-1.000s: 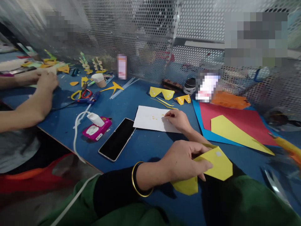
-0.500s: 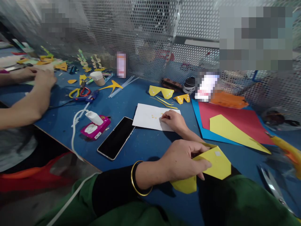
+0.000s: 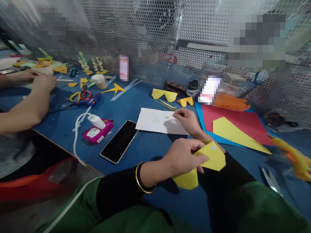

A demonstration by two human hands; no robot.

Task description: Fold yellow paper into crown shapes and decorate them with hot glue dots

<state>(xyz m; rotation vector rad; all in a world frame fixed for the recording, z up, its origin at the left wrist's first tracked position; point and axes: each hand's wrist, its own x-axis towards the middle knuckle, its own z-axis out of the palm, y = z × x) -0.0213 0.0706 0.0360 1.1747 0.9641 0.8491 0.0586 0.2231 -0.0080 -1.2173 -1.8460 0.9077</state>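
Note:
My left hand [image 3: 184,158], with a gold bangle [image 3: 138,176] at its wrist, pinches a pair of yellow paper glasses [image 3: 215,157] above the desk. A small pale square sticks to one of their lens-shaped ends; the other end hangs below my fingers. Over the right side of a white sheet of paper [image 3: 148,119] is my right hand [image 3: 188,119], thumb and fingertips pressed together. Whatever lies between those fingertips is too small to make out. Tiny yellowish and dark bits show on the sheet. Beyond it stand larger yellow paper glasses [image 3: 164,95] and smaller orange ones [image 3: 186,101], both dotted with pale spots.
Left of the sheet lie a black phone [image 3: 119,141] and a magenta power socket [image 3: 98,131] with a white cable. Red card [image 3: 238,119], scissors [image 3: 272,181] and a yellow tool [image 3: 291,157] lie right. A glue gun [image 3: 89,101] and a co-worker's hands [image 3: 43,79] are left.
My right hand has risen slightly away from the middle of the white sheet, towards its right edge. My left hand has shifted up and left a little with the yellow paper glasses.

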